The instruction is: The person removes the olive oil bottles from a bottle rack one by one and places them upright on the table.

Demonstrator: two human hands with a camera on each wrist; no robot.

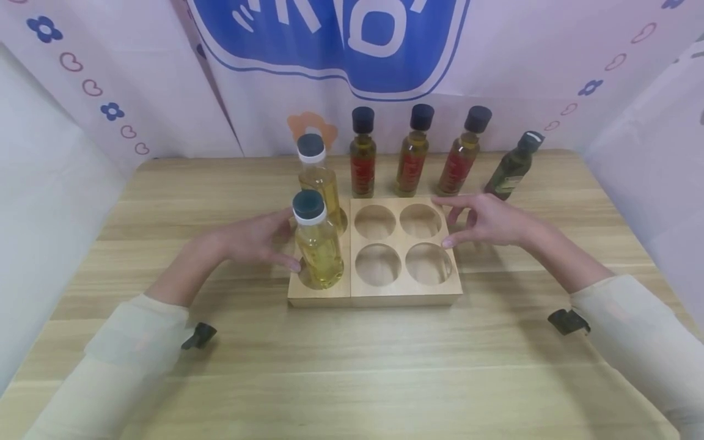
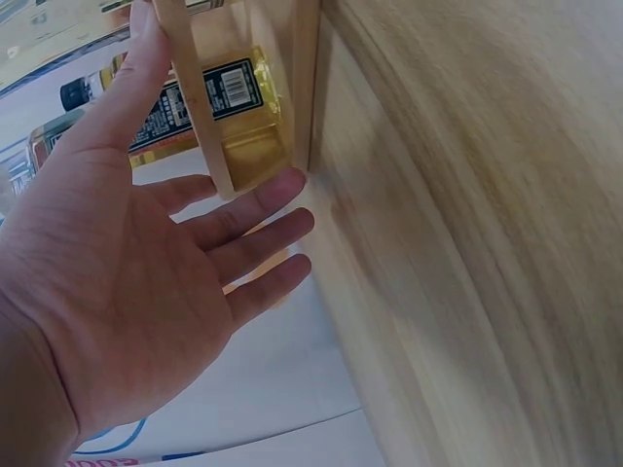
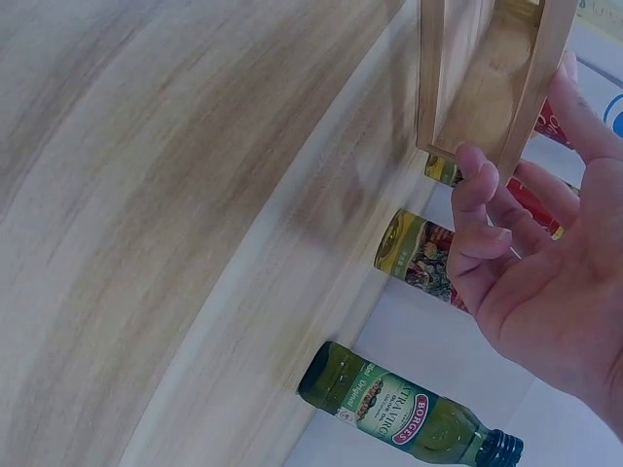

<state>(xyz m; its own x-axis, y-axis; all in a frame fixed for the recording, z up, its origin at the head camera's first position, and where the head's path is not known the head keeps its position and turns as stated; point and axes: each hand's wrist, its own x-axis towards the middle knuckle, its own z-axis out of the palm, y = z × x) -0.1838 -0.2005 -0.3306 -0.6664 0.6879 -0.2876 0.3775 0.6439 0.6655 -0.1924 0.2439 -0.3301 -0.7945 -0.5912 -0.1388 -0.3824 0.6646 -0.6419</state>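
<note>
A pale wooden bottle rack (image 1: 404, 291) with round holes stands mid-table. Two clear bottles of yellow oil occupy its left holes: the near bottle (image 1: 323, 255) tilts slightly, and the far bottle (image 1: 318, 180) is partly hidden behind it. My left hand (image 1: 250, 240) is at the rack's left side, thumb over the top board and fingers spread along the open end, close to the bottle (image 2: 255, 107) inside. At the right side, my right hand (image 1: 486, 219) touches the top board's edge with thumb and index finger; its other fingers bend loosely beside the rack's open end (image 3: 487, 88).
Behind the rack stand three dark-capped bottles with red labels: a left one (image 1: 363, 156), a middle one (image 1: 412, 156) and a right one (image 1: 463, 153). A green olive oil bottle (image 3: 394, 404) stands further right. A printed cloth (image 1: 264, 104) hangs along the table's back edge.
</note>
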